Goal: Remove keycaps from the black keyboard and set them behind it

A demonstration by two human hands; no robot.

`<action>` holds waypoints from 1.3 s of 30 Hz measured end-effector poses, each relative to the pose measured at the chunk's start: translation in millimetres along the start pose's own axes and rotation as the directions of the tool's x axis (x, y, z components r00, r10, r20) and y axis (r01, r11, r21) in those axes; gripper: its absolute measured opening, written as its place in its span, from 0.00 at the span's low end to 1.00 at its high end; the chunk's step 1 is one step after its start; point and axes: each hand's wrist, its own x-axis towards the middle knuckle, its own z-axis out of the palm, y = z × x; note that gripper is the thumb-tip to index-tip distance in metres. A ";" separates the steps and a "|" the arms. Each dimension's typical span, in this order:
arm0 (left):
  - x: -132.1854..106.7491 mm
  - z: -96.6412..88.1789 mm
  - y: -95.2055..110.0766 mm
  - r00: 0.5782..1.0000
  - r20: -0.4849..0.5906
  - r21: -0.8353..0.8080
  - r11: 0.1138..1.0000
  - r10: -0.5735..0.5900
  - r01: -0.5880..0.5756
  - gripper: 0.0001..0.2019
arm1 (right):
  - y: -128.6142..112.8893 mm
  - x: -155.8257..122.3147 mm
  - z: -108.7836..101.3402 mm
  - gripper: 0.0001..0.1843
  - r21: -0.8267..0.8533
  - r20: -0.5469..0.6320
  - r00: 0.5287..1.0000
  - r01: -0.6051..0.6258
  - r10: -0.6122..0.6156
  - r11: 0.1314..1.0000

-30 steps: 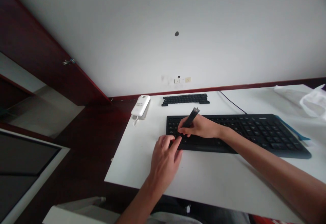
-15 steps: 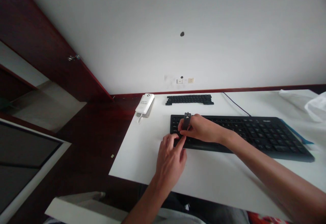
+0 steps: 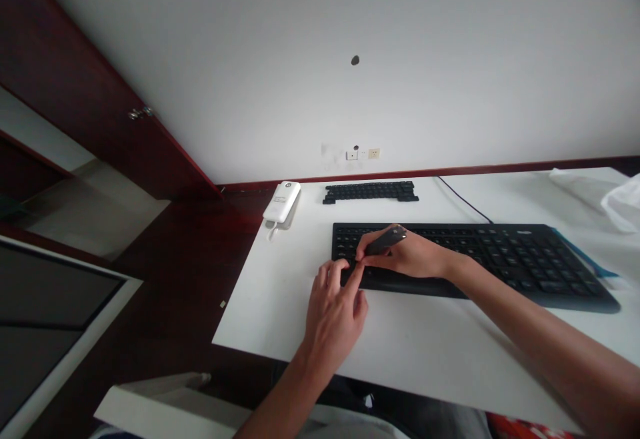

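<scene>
A full-size black keyboard (image 3: 540, 262) lies on the white table. My right hand (image 3: 400, 252) is closed round a dark slim tool (image 3: 385, 240) with a metallic upper end, held slanting up to the right over the left part of the keys. Its lower tip is hidden by my fingers, and I cannot make out its exact kind. My left hand (image 3: 333, 302) rests at the keyboard's front left, fingers apart and bent. Its index fingertip lies on the keys, right beside the fingertips of my right hand.
A detached laptop keyboard (image 3: 370, 191) lies behind, near the wall. A white power bank (image 3: 282, 202) with a short cable sits at the left edge, on top of a flat grey thing. White plastic (image 3: 617, 202) and a blue item (image 3: 585, 256) are at the right. A black cable (image 3: 465, 199) runs backward.
The tool in my right hand has tipped from nearly upright to a slant toward the right, and the hand has rolled with it. My left hand stays in place.
</scene>
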 end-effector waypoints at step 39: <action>1.0 0.5 -0.8 1.000 -0.013 -0.018 1.000 -0.005 0.005 0.28 | 4.3 1.5 -2.3 0.13 0.087 0.015 0.998 -0.056 0.055 0.995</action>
